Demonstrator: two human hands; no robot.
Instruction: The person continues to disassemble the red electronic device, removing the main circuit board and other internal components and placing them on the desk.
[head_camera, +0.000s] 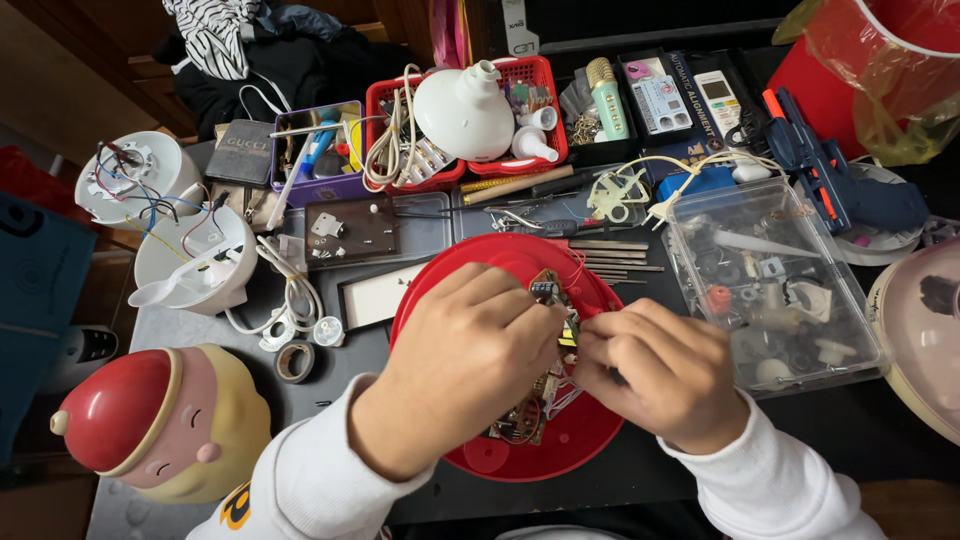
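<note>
Head view looks straight down on a cluttered dark tabletop (640, 470). Left hand (460, 365) and right hand (660, 375) meet over a round red lid-like shell (500, 262) lying near the front edge, about mid-width. Between the hands sits a small circuit board (545, 290) with components and thin wires, resting on the red shell. Left hand's fingers are curled together and pinch the board's edge from the left; right hand's fingers are bunched tight, thumb against forefinger, clamped on something small at the board's right side, too hidden to tell whether a wire or a part. Both wear white sleeves. Just right of the shell, a clear plastic box (775, 355) holds small mixed parts. Behind the shell lie metal rods (610, 256) and a dark tray (350, 230). Along the back edge: a red basket (540, 70) with a white lamp housing (465, 110), a purple box (320, 185). A blue glue gun (830, 170) lies at the back right. Front left corner has a red-capped figurine lamp (160, 420); a tape roll (295, 362) sits just beside it. Two white round housings with coloured wires (150, 185) stand at the left edge.
</note>
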